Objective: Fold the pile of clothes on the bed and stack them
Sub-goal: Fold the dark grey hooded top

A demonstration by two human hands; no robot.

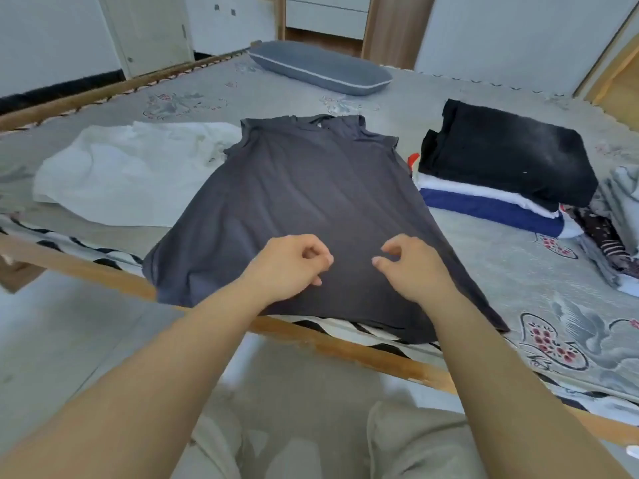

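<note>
The bed (pixel 449 305) has a grey floral cover and a wooden frame whose near rail (pixel 363 350) runs slantwise across the lower view; a black-and-white striped edging shows between rail and cover. Beyond the bed stand white walls, a pale door (pixel 152 32) at the far left and wooden posts at the head end, where a grey pillow (pixel 321 69) lies. A dark grey shirt (pixel 304 188) is spread flat in the middle of the bed, neck away from the person, its hem hanging slightly over the near rail. The left hand (pixel 290 264) and the right hand (pixel 411 267) sit near each other over the lower part of the shirt, fingers loosely curled; whether either pinches the cloth I cannot tell. To the left, just touching the shirt's shoulder, lies a rumpled white garment (pixel 128 174). To the right, close to the shirt, is a stack of folded clothes (pixel 501 181), black on top, white and blue beneath. At the right edge sits a loose heap of unfolded clothes (pixel 612 229). Bare cover lies between shirt and pillow and at the near right corner. Pale floor (pixel 69 333) shows on the near left.
</note>
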